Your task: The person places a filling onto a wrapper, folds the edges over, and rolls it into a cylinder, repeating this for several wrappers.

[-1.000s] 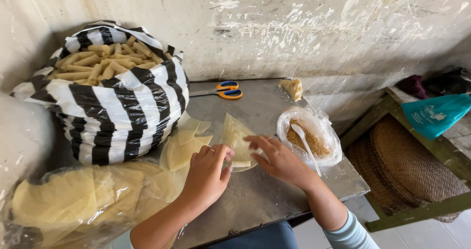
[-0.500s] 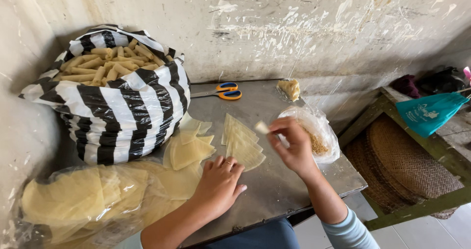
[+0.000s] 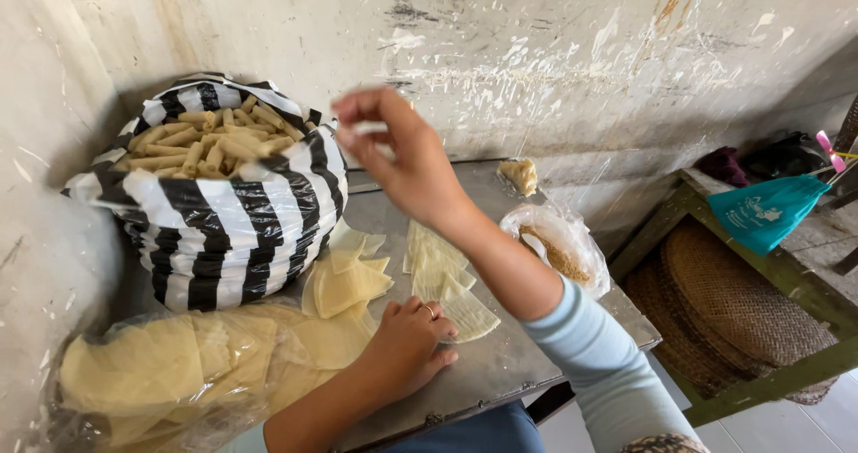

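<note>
One black-and-white striped bag [image 3: 223,230] stands at the far left of the metal bench [image 3: 500,364], open at the top and heaped with rolled pastry sticks [image 3: 210,140], too many to count. Near it on the left lies one clear plastic bag of pale yellow wrapper sheets [image 3: 170,373]. Two loose lots of cut wrappers lie on the bench: a small heap of squarish pieces [image 3: 349,279] just beside the striped bag, and a row of triangular pieces [image 3: 442,279] to its right. One clear bag of brown filling [image 3: 559,247] sits at the right edge, and one small lump of dough [image 3: 520,174] lies far back by the wall.

The right hand [image 3: 402,149] is raised above the bench, thumb and fingertips pinched shut on a small pale rolled piece [image 3: 368,129]. The left hand [image 3: 411,341] rests on the bench, fingers loosely curled, touching the nearest triangular wrapper and gripping nothing.
</note>
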